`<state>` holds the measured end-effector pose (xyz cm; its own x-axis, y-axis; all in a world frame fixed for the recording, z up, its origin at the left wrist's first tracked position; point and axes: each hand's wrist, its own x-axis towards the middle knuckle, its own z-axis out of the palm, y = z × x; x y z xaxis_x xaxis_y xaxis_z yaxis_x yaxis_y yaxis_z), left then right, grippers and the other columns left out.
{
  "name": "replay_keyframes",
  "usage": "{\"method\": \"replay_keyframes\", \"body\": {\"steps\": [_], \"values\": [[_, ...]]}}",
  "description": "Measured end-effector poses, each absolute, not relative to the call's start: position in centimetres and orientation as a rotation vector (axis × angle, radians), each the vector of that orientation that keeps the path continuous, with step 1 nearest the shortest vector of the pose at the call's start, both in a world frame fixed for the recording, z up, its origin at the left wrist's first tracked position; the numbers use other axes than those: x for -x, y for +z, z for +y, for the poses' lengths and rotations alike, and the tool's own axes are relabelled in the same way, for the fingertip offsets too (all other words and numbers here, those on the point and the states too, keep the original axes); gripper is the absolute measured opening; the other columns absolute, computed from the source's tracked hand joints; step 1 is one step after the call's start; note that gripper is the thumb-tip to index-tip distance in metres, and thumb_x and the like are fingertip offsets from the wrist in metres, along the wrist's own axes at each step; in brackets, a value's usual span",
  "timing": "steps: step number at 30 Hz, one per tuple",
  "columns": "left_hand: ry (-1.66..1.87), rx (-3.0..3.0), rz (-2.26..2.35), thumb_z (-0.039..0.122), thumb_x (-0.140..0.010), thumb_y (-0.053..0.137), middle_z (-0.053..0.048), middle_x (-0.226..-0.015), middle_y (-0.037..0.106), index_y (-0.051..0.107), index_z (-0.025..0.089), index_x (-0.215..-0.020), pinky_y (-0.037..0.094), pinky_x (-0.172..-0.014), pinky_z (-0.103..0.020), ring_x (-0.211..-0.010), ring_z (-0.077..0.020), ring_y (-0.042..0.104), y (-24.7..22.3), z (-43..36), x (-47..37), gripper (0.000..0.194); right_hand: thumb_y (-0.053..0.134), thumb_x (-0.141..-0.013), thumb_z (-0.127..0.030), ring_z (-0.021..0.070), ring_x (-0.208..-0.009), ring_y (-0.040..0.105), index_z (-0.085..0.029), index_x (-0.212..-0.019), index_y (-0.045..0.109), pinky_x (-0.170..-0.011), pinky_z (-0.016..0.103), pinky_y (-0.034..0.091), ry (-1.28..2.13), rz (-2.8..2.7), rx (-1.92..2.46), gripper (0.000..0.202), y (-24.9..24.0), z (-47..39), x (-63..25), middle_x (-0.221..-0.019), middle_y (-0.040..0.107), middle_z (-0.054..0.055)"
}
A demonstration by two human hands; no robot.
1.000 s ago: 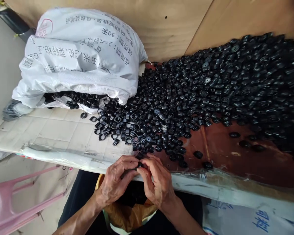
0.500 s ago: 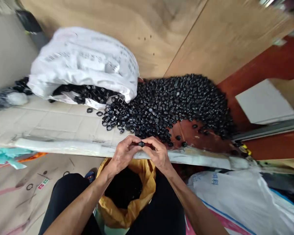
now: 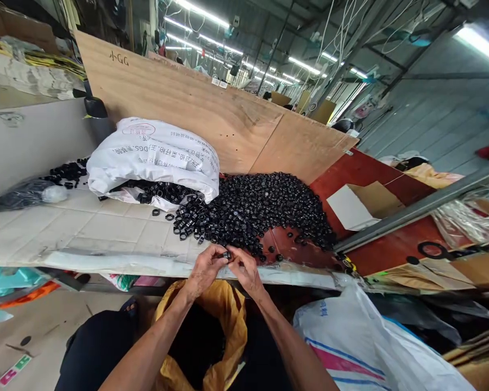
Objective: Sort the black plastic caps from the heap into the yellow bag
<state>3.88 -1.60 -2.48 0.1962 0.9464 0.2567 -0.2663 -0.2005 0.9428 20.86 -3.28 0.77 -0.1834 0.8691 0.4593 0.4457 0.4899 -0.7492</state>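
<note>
Between my fingertips is a small black plastic part (image 3: 227,255), over the table's front edge. My left hand (image 3: 206,266) pinches it from the left, and my right hand (image 3: 244,267) closes on its right side. Beyond the hands lies a large heap of small black parts (image 3: 277,201), with ring-shaped pieces at its left. More black rings show in the mouth of a white sack (image 3: 155,157) lying on the table. Below my hands an open yellow bag (image 3: 234,320) stands between my legs, its inside dark.
A wooden board (image 3: 187,108) stands behind the heap. An open cardboard box (image 3: 350,209) and a metal bar (image 3: 424,203) are at the right. A white sack (image 3: 342,326) stands below the table at right. A dark plastic bag (image 3: 22,194) lies at far left.
The view has tilted up, showing the workshop and ceiling lights beyond the board. Both hands still hold a small black part together; the right fingers are more bunched.
</note>
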Motion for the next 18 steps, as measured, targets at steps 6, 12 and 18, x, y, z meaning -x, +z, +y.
{"method": "replay_keyframes", "body": {"steps": [6, 12, 18], "values": [[1.328, -1.221, 0.741, 0.031, -0.088, 0.074, -0.004, -0.098, 0.068, 0.069, 0.019, -0.097, 0.052, -0.085, -0.031, -0.093, -0.0188, 0.064, -2.45, -1.62, -4.07, 0.016, 0.065, -0.092, -0.031, 0.0151, -0.067, 0.052, -0.021, -0.078, 0.061, -0.065, 0.030, 0.042, 0.584, -1.740, 1.106, 0.018, 0.41, -3.55, -20.99, -0.077, 0.060, 0.000], [1.342, -1.217, 0.795, 0.033, -0.087, 0.076, -0.005, -0.101, 0.069, 0.070, 0.019, -0.098, 0.053, -0.087, -0.031, -0.095, -0.0195, 0.065, -2.51, -1.60, -4.02, 0.018, 0.068, -0.091, -0.033, 0.0149, -0.064, 0.051, -0.022, -0.080, 0.063, -0.065, 0.030, 0.042, 0.590, -1.763, 1.088, 0.017, -0.08, -3.36, -21.54, -0.072, 0.058, -0.002], [1.311, -1.272, 0.834, 0.031, -0.087, 0.075, -0.004, -0.100, 0.069, 0.070, 0.020, -0.097, 0.051, -0.090, -0.032, -0.097, -0.0198, 0.065, -2.23, -1.55, -3.73, 0.016, 0.069, -0.093, -0.034, 0.0149, -0.063, 0.050, -0.022, -0.078, 0.066, -0.063, 0.030, 0.042, 0.594, -1.747, 1.070, 0.019, 0.13, -3.22, -21.53, -0.068, 0.056, -0.002]]}}
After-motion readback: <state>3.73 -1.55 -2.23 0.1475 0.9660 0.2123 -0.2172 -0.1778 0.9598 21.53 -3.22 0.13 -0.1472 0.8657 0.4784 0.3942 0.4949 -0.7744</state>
